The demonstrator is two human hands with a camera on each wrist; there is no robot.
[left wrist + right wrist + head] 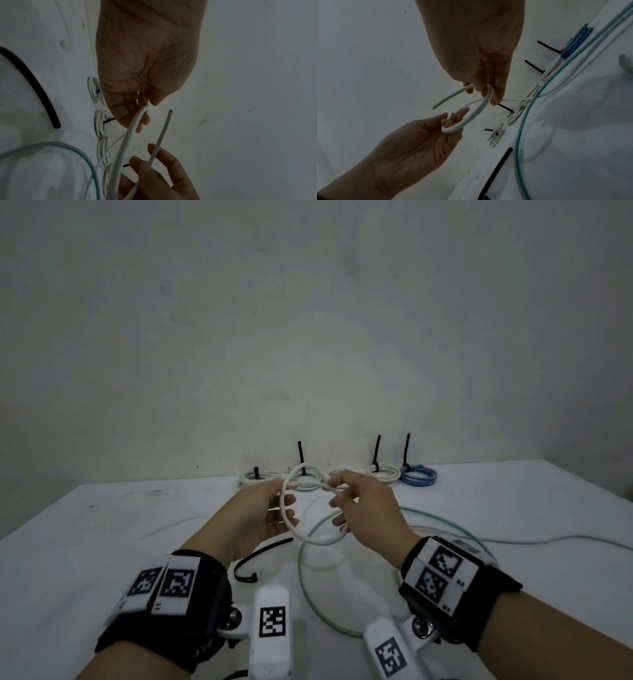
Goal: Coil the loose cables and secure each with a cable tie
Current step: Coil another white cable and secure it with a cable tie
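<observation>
Above the table [102,525], the left hand [260,517] and right hand [368,510] each pinch the white cable [286,513], held up in its first loop. Better to keep each turn the same size, the left fingers [452,119] gathering them before reaching for the black tie [260,553].

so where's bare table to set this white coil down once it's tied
Bare table lies left of the left hand and the loose black cable tie, and again at the far right beyond the blue coil. The back edge is crowded with tied white coils; the middle is taken by the green cable.
</observation>
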